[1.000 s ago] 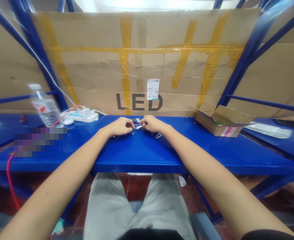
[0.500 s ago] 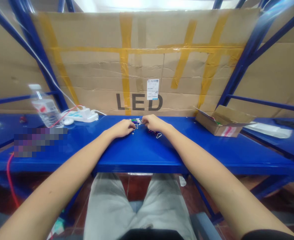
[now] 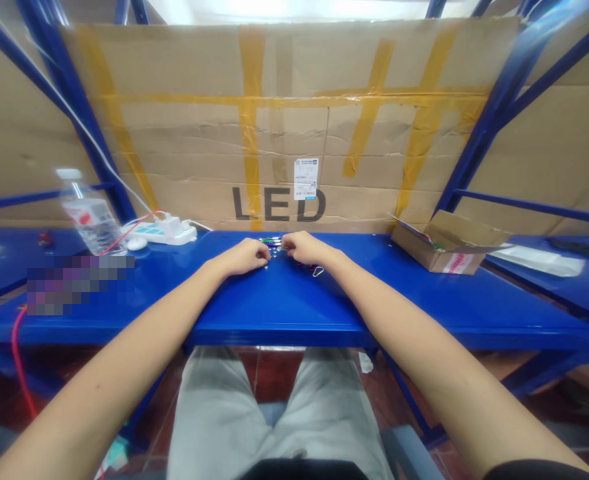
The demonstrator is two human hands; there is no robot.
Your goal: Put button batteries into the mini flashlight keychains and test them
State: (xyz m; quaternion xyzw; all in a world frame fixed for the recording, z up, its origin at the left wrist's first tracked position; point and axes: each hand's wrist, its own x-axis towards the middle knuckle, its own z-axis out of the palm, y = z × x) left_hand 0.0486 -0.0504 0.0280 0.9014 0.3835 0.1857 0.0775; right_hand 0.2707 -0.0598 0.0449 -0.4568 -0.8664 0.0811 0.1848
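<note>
Both my hands rest low over the back middle of the blue table [image 3: 284, 300]. The fingers of my left hand [image 3: 248, 256] are curled together beside several tiny shiny pieces [image 3: 275, 253]; whatever is in them is too small to make out. My right hand [image 3: 304, 249] is pinched at the other side of these pieces, its fingertips hiding what they hold. Thin pen-like sticks [image 3: 270, 241] with green and blue parts lie behind, between the two hands. A silver carabiner [image 3: 317, 272] with small dark red parts lies under my right wrist.
An open cardboard box [image 3: 447, 247] stands on the right. On the left are a water bottle [image 3: 91, 217], a white power strip [image 3: 167, 230] and a red cable [image 3: 18, 347]. A large cardboard sheet [image 3: 194, 147] marked LED closes off the back.
My right hand has shifted slightly left, closer to the small pieces and my left hand. My left hand has hardly moved.
</note>
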